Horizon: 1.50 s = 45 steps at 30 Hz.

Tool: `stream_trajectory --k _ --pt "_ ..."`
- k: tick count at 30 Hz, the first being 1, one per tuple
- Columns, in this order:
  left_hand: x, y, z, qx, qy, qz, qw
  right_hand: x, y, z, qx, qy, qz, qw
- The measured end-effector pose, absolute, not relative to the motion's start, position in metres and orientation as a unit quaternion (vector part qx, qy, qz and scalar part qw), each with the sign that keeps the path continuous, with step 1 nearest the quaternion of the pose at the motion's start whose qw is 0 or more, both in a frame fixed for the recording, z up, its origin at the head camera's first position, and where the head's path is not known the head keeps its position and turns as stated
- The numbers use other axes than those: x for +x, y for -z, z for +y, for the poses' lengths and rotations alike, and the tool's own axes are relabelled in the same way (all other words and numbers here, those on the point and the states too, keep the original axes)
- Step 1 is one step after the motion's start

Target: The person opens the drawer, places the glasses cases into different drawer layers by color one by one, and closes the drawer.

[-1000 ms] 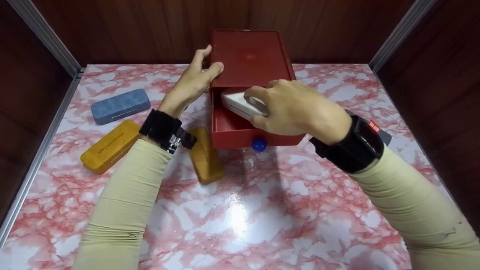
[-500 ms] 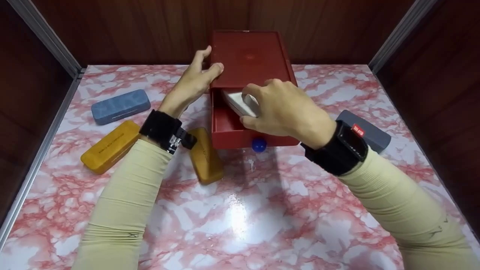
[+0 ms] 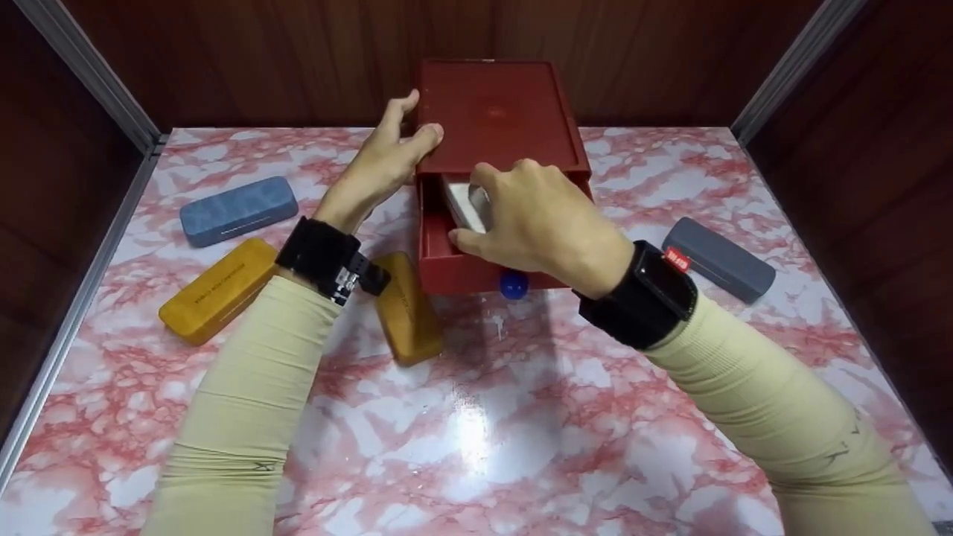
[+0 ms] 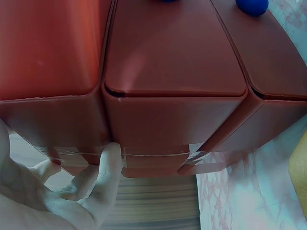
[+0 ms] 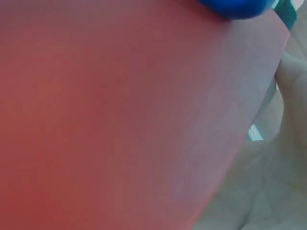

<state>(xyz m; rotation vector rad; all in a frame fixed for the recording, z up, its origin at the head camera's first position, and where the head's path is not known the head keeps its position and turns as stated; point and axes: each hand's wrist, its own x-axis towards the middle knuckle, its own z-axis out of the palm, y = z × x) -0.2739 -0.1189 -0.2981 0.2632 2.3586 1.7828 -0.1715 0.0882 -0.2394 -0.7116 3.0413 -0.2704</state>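
From the head view, we see the right hand (image 3: pixel 540 219) reaching into the pulled-out drawer (image 3: pixel 458 275) of the red cabinet (image 3: pixel 491 112), its fingers bent around a white case (image 3: pixel 465 207) with the thumb at the near end. The case sits tilted inside the drawer, partly hidden by the hand, so we cannot tell whether its underside touches the floor. The left hand (image 3: pixel 380 164) lies against the cabinet's left side, fingers loosely extended, thumb on the top edge, gripping nothing. To handle this well, we would keep that brace steady, hold the case lightly, and mind the cabinet's overhanging front edge and the drawer walls. In the left wrist view, the left fingertips touch the red side; we would press only enough to stop sliding. The right wrist view is mostly the red drawer front, with the blue knob (image 5: pixel 236 5) near the top; we should keep the wrist from knocking it.
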Motion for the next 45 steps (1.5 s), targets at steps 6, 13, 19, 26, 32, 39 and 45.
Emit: stream_trajectory --k 6,13,19,26,32,39,45 --pt "-0.273 0.299 -0.120 0.085 -0.602 0.789 0.087 -0.170 0.241 0.079 -0.208 0.089 0.974 0.008" --pt "-0.275 0.297 -0.118 0.084 -0.594 0.796 0.087 -0.170 0.243 0.073 -0.208 0.111 0.972 0.014" --pt "-0.274 0.297 -0.119 0.081 -0.604 0.788 0.088 -0.172 0.243 0.069 -0.204 0.121 0.971 0.025" --pt "-0.274 0.297 -0.119 0.078 -0.601 0.791 0.085 -0.175 0.244 0.067 -0.210 0.122 0.969 0.051" --pt "-0.275 0.297 -0.118 0.080 -0.599 0.792 0.085 -0.177 0.246 0.069 -0.211 0.121 0.968 0.058" --pt "-0.275 0.296 -0.119 0.080 -0.593 0.797 0.083 -0.177 0.247 0.069 -0.228 0.138 0.963 0.050" --pt "-0.276 0.297 -0.118 0.084 -0.592 0.797 0.082 -0.172 0.247 0.081 -0.258 0.166 0.952 0.001"
